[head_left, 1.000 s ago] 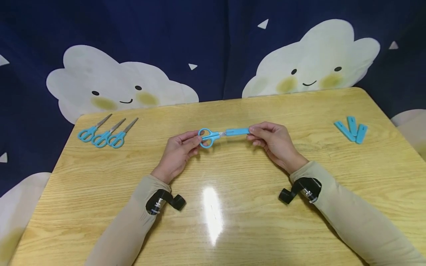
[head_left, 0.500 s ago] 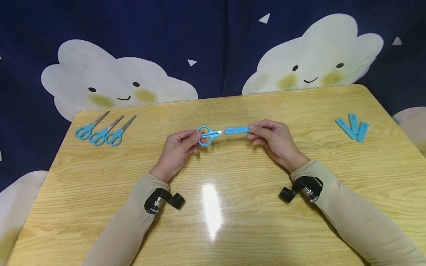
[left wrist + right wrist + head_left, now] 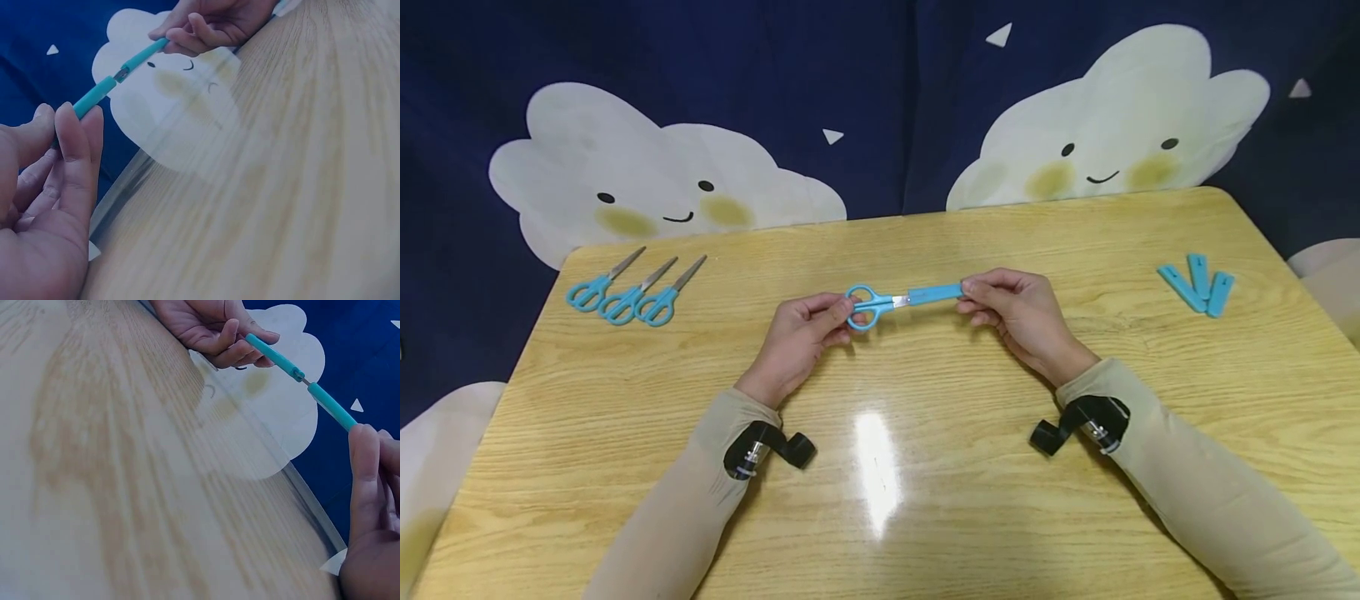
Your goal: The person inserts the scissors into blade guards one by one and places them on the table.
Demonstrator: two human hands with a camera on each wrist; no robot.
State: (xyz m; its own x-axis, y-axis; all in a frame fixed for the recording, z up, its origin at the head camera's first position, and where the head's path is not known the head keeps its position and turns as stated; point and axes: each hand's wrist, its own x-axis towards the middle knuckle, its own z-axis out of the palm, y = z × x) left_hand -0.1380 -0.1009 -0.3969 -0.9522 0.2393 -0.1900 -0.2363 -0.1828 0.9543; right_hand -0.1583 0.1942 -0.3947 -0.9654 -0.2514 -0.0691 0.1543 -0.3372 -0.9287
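Note:
In the head view, my left hand [image 3: 801, 337] pinches the handle loops of light-blue scissors [image 3: 883, 304] between thumb and fingers. Opposite it, my right hand [image 3: 1028, 321] pinches the far end of a flat light-blue blade cover [image 3: 934, 293]. The cover sits over the scissors' blades, hiding most of them; a short strip of metal shows between cover and handles. Both wrist views show the scissors [image 3: 95, 97] and cover [image 3: 331, 407] in one line, held up above the table.
Three more blue-handled scissors [image 3: 619, 306] lie side by side, blades bare, at the table's back left. Toward the back right lie three loose blue covers [image 3: 1182, 287]. A dark blue curtain [image 3: 880, 100] with cloud prints hangs behind the wooden table [image 3: 955, 467].
The head view has tilted slightly, so the table sits higher in it. Both hands keep their grips on the scissors and cover; the cover has turned slightly.

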